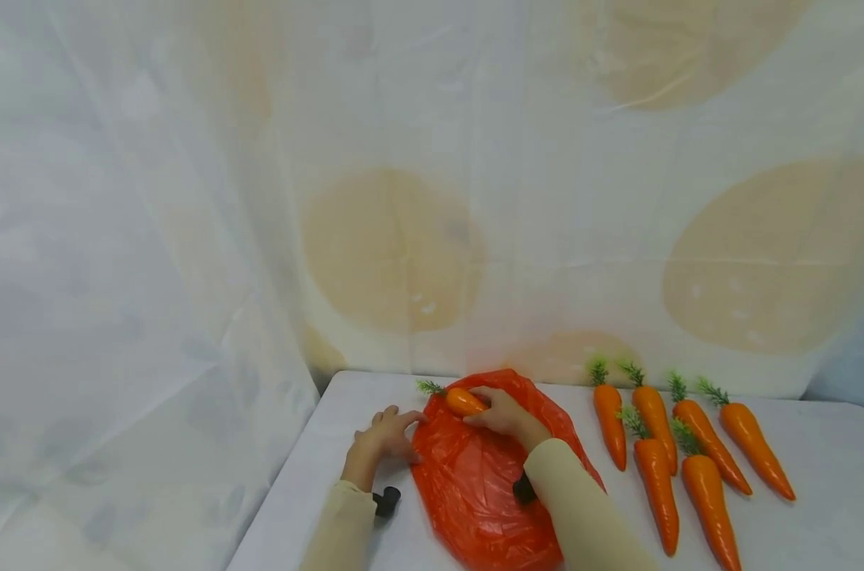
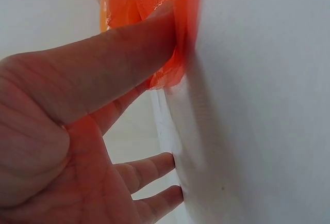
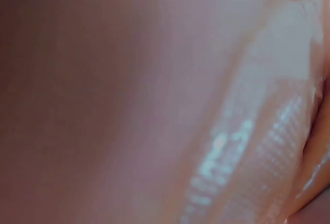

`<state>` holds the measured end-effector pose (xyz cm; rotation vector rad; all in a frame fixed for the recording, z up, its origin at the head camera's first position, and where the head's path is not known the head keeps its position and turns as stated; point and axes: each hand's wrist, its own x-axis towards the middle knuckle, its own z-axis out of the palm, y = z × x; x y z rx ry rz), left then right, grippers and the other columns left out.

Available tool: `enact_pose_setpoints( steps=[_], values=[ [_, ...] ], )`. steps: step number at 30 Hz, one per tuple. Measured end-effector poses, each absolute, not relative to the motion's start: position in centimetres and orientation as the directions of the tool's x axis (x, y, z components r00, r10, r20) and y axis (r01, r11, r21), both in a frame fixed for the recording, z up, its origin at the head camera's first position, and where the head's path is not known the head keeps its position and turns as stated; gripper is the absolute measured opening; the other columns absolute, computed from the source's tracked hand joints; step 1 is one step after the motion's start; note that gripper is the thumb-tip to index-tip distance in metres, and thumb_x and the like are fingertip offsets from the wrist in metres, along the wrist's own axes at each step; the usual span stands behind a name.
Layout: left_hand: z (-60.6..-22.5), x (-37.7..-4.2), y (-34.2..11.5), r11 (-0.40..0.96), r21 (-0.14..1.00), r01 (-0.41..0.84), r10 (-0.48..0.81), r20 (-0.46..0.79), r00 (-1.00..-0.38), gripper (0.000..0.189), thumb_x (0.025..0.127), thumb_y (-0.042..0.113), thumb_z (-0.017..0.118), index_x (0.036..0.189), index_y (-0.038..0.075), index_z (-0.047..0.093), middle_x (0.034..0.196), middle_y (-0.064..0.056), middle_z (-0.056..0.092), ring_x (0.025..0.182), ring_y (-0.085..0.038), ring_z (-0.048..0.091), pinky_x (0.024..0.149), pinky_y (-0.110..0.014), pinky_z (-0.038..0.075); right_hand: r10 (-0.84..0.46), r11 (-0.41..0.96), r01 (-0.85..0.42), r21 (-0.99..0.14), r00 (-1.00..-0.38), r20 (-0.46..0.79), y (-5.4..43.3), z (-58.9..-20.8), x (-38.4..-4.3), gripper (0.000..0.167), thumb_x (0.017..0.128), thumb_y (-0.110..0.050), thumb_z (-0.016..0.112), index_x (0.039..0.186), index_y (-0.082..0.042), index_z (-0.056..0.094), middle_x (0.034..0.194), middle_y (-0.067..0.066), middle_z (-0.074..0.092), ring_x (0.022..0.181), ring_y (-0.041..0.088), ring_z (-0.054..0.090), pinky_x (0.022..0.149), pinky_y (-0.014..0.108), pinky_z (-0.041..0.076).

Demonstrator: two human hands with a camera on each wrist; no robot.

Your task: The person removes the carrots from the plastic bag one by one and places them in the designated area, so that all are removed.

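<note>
A red plastic bag [image 1: 475, 492] lies spread on the white table. My right hand [image 1: 506, 414] holds a carrot [image 1: 463, 402] over the bag's far left part, its green top pointing left. The right wrist view is blurred, with the carrot's orange side [image 3: 315, 164] at its right edge beside shiny film. At the bag's left edge is my left hand [image 1: 385, 438], thumb and fingers spread apart. Close up, red film [image 2: 167, 72] overlaps the thumb's tip, and the index fingertip is hidden behind it. Two other fingers extend to the table surface [image 2: 258, 105].
Several carrots with green tops lie on the right of the table, among them a front one [image 1: 713, 507] and a far right one [image 1: 756, 448]. A white curtain [image 1: 567, 198] with tan patches hangs behind the table's back edge.
</note>
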<state>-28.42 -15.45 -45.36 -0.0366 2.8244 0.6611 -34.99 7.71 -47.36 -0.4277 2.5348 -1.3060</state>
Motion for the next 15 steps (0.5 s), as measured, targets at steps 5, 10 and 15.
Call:
enact_pose_setpoints(
  steps=[5, 10, 15],
  values=[
    [-45.31, -28.08, -15.61, 0.897, 0.432, -0.088, 0.019, -0.236, -0.972, 0.055, 0.073, 0.026, 0.084, 0.123, 0.036, 0.064, 0.152, -0.021, 0.037, 0.139, -0.046, 0.031, 0.100, -0.084, 0.019, -0.395, 0.553, -0.119, -0.824, -0.909, -0.135, 7.62, -47.28, -34.95, 0.060, 0.088, -0.027, 0.075, 0.141, -0.015, 0.052, 0.128, 0.007, 0.059, 0.109, 0.025, 0.055, 0.102, 0.053, 0.047],
    [-45.21, -28.16, -15.60, 0.906, 0.420, -0.062, 0.035, -0.218, -0.975, 0.054, 0.074, 0.025, 0.083, 0.123, 0.036, 0.063, 0.151, -0.020, 0.037, 0.138, -0.045, 0.032, 0.099, -0.084, 0.020, -0.392, 0.562, -0.091, -0.822, -0.905, -0.168, 7.81, -47.01, -34.97, 0.064, 0.089, -0.026, 0.074, 0.146, -0.019, 0.046, 0.132, 0.007, 0.056, 0.116, 0.028, 0.051, 0.107, 0.056, 0.042],
    [-45.27, -28.34, -15.55, 0.907, 0.417, -0.056, 0.042, -0.221, -0.974, 0.053, 0.075, 0.027, 0.082, 0.124, 0.036, 0.063, 0.151, -0.020, 0.037, 0.138, -0.045, 0.033, 0.099, -0.084, 0.021, -0.408, 0.568, -0.111, -0.815, -0.899, -0.162, 8.03, -46.65, -35.21, 0.064, 0.091, -0.022, 0.071, 0.148, -0.021, 0.043, 0.136, 0.008, 0.053, 0.120, 0.030, 0.048, 0.109, 0.058, 0.038]
  ],
)
